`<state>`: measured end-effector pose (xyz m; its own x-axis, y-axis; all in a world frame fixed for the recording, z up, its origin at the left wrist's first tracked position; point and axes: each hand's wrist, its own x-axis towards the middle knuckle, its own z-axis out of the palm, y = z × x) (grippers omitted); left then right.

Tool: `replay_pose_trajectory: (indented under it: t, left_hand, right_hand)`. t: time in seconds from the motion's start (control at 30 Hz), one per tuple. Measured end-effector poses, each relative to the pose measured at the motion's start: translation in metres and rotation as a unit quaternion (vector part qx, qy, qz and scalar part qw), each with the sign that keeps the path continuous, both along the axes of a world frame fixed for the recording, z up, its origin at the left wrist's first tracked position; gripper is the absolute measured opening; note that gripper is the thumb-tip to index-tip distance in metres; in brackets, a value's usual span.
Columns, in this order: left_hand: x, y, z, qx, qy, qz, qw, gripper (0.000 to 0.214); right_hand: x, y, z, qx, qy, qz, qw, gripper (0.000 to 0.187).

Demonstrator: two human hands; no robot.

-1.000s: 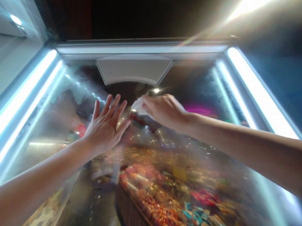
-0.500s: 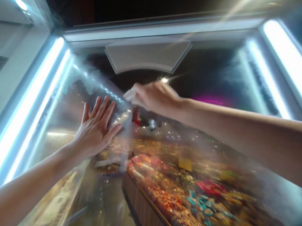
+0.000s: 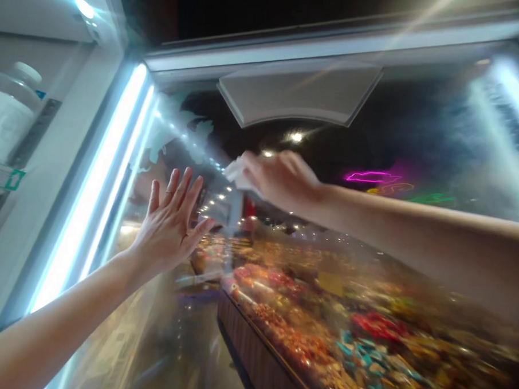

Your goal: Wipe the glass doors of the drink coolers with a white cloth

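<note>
My left hand (image 3: 168, 225) lies flat and open against a fogged glass door (image 3: 390, 240), fingers spread and pointing up. My right hand (image 3: 281, 181) reaches across from the right and is closed on a small white cloth (image 3: 235, 173), pressing it to the glass just right of and above the left hand. The glass is misty at the left and upper part. Its lower half mirrors shop counters piled with colourful goods.
Bright light strips (image 3: 101, 176) run down the door frame at left and right. A grey curved panel (image 3: 298, 93) sits at the top centre. A white bottle (image 3: 9, 112) stands on a shelf at far left.
The view has swung left, bringing the shelf and bottle into sight. My right hand with the cloth has moved a little right and down on the glass; the left hand stays flat.
</note>
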<state>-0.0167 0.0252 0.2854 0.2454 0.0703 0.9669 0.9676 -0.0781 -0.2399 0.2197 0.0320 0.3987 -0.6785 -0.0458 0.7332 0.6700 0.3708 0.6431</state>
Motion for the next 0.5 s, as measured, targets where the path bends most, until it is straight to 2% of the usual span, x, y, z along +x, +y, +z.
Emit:
replay_pose_trajectory:
  t: [0.07,0.1,0.17,0.27,0.3,0.37,0.43,0.5]
  left_hand:
    - [-0.008,-0.002,-0.002,-0.009,-0.004,0.007,1.0,0.077]
    - [-0.012,-0.002,-0.002,-0.012,-0.007,0.01,1.0,0.078]
    - [-0.02,-0.003,-0.004,-0.009,-0.009,0.012,1.0,0.078]
    - [-0.03,-0.004,-0.006,0.006,-0.002,0.008,1.0,0.077]
    - [-0.033,-0.005,-0.006,0.009,0.001,0.006,1.0,0.077]
    - [-0.038,-0.006,-0.006,0.009,0.004,0.005,1.0,0.076]
    - [-0.042,-0.007,-0.007,0.007,0.005,0.004,1.0,0.076]
    - [-0.044,-0.007,-0.008,0.008,0.0,0.001,1.0,0.076]
  right_hand:
    - [-0.012,0.0,-0.018,-0.032,-0.11,0.007,0.993,0.023]
    - [-0.018,0.0,-0.022,-0.035,-0.13,0.01,0.991,0.023]
    - [-0.027,0.002,-0.016,-0.009,-0.069,0.015,0.997,0.026]
    - [-0.037,0.008,0.009,0.053,0.055,0.037,0.996,0.028]
    - [-0.04,0.01,0.014,0.059,0.043,0.046,0.996,0.025]
    - [-0.045,0.015,0.014,0.05,-0.046,0.061,0.996,0.022]
    - [-0.048,0.021,0.006,0.036,-0.117,0.082,0.989,0.024]
    - [-0.047,0.025,-0.001,0.048,-0.126,0.124,0.983,0.027]
